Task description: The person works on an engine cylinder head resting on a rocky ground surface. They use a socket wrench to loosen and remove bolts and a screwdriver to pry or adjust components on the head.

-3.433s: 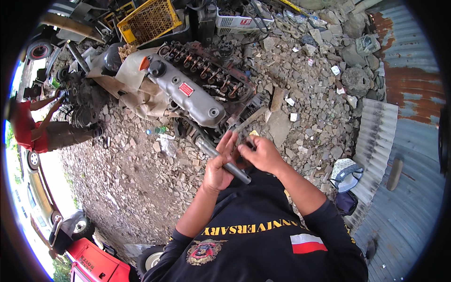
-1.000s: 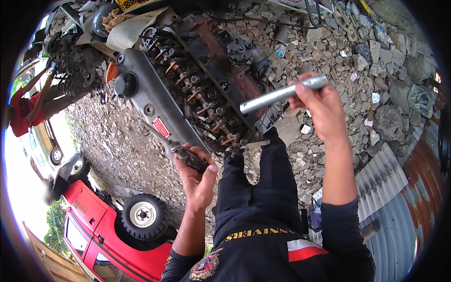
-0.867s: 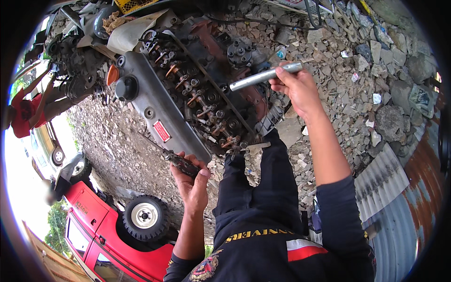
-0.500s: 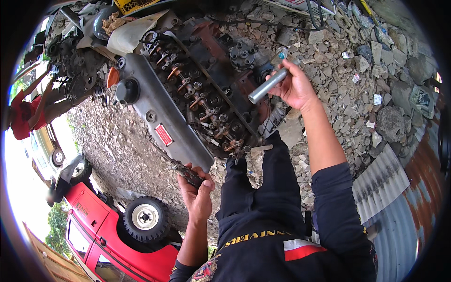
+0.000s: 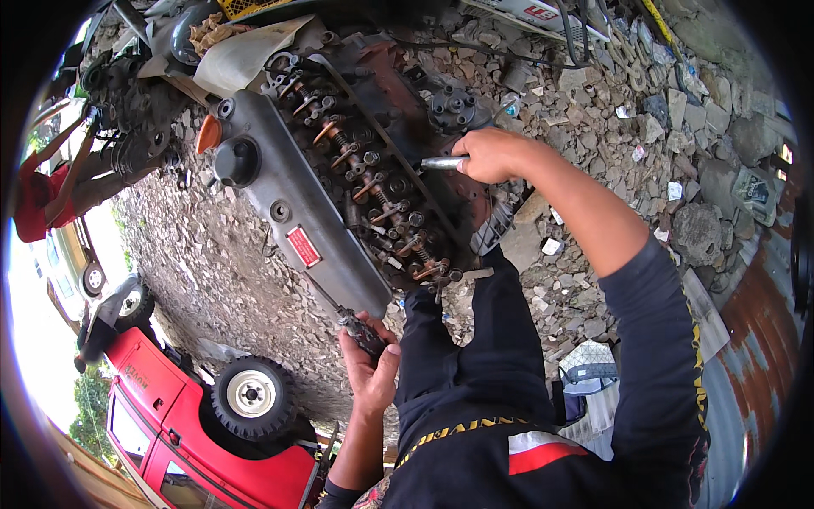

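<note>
My left hand point(image 5: 373, 373) is closed around the dark, grimy handle of a screwdriver point(image 5: 360, 332), its thin shaft pointing up and left. That shaft passes by the lower end of the grey valve cover point(image 5: 314, 220). In my right hand point(image 5: 492, 157), closed, is a silver metal tube point(image 5: 443, 163); its far end lies over the side of the engine, and I cannot tell if it touches. Exposed on the engine's top is the oily rocker arm assembly point(image 5: 373, 182), with springs and bolts. A round distributor cap point(image 5: 452, 109) sits just beyond my right hand.
Broken stone point(image 5: 585, 127) covers the ground. At the lower left stands a red off-road vehicle point(image 5: 195, 416). A person in a red shirt point(image 5: 47, 199) works by dark machine parts point(image 5: 127, 127) at the far left. Rusty corrugated sheets point(image 5: 755, 339) lie at the right.
My right hand has moved left and down toward the engine, and the tube has swung from slanted to nearly level. My left hand, still gripping the screwdriver, has shifted slightly right and down.
</note>
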Demonstrator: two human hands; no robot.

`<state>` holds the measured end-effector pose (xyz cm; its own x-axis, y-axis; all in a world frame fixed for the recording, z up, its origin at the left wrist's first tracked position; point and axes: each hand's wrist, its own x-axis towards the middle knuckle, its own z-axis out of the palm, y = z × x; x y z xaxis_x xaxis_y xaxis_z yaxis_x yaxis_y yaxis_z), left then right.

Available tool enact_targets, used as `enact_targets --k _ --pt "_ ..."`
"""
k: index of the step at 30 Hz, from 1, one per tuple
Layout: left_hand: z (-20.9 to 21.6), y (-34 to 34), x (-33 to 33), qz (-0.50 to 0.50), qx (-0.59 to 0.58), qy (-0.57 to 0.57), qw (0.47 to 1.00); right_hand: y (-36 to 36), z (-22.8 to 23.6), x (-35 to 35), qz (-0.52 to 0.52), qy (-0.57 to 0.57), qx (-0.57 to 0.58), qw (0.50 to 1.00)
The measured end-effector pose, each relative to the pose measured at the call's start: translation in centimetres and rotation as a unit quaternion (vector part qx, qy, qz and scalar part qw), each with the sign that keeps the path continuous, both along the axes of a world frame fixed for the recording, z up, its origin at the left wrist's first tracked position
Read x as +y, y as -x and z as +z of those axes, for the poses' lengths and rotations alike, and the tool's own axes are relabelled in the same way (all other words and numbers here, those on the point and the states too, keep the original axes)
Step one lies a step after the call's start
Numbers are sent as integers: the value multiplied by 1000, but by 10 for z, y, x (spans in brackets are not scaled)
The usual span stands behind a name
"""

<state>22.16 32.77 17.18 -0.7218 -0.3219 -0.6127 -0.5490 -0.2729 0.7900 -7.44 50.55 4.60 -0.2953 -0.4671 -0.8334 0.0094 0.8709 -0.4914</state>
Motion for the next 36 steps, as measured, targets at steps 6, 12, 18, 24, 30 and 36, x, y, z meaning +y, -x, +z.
enact_targets --k 6,12,18,24,30,36 --pt "-1 -17 -10 37 -23 7 999 31 -35 -41 42 -67 -170 982" --pt "-13 -38 -17 68 -23 -14 997 30 -46 -62 127 -66 -154 978" --pt "-18 -39 -19 59 -22 -66 996 29 -53 -74 212 -120 -121 962" --pt "-35 -54 -19 87 -2 -102 991 23 -51 -78 212 -126 -68 967" --pt "-33 -58 -24 114 -1 -133 984 4 -30 -71 322 -56 124 937" --pt "-37 -65 -26 123 -12 -132 984 8 -33 -78 335 -58 116 933"
